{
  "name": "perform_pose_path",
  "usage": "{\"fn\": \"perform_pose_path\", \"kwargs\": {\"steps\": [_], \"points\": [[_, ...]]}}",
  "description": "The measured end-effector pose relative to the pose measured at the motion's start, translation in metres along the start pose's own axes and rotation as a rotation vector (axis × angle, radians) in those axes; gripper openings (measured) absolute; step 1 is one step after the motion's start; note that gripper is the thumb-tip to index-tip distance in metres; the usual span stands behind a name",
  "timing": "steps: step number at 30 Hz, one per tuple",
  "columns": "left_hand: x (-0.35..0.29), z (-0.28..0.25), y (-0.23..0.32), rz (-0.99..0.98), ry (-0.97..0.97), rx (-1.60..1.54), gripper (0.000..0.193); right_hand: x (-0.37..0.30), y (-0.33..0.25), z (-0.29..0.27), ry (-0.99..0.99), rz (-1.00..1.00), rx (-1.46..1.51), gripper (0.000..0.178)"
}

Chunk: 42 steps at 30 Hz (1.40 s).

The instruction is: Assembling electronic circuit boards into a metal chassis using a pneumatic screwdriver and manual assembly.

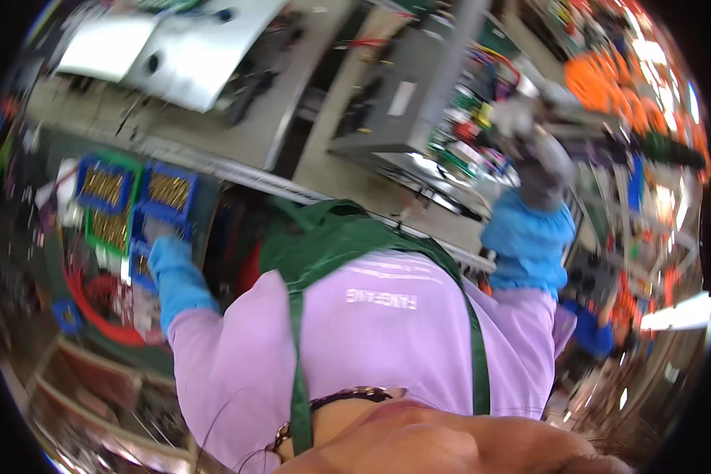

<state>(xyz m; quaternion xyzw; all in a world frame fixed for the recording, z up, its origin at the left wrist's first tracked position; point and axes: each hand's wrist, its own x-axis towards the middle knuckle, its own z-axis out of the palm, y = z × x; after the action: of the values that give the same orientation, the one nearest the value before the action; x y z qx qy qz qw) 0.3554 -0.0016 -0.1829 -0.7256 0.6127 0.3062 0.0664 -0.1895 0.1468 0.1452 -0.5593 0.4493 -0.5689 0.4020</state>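
My left hand, in a grey glove with a blue sleeve cover, reaches into a blue bin at the left. Its fingers are hidden among the bin's contents. Beside it, blue bins and a green-edged bin hold brass-coloured screws. My right hand, gloved alike, is raised at the right, its fingers wrapped around a long dark power screwdriver, blurred by motion. Close to that hand stands an open grey metal case with circuit boards and coloured wires inside.
White sheet-metal panels lie on the workbench at the far left. An orange coiled hose hangs at the far right. A red hose curves below the bins, and a brown open box sits at the lower left.
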Motion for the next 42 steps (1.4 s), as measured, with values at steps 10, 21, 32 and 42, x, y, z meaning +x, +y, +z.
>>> {"fn": "perform_pose_path", "kwargs": {"steps": [10, 21, 32, 42], "points": [[-0.009, -0.026, -0.013, -0.001, 0.445, -0.963, 0.027, -0.015, -0.061, -0.020, 0.038, -0.380, 0.059, 0.054], [-0.286, -0.026, 0.388, 0.690, -1.021, -0.987, 0.022, -0.086, -0.093, -0.054, 0.057, -0.420, 0.496, 0.043], [-0.305, 0.034, 0.425, 0.717, -1.120, -1.216, 0.029, -0.135, -0.087, -0.093, 0.200, -0.475, 0.577, 0.046], [-0.311, 0.034, 0.433, 0.802, -1.025, -1.168, 0.033, -0.139, -0.080, -0.104, 0.206, -0.516, 0.531, 0.045]]}}
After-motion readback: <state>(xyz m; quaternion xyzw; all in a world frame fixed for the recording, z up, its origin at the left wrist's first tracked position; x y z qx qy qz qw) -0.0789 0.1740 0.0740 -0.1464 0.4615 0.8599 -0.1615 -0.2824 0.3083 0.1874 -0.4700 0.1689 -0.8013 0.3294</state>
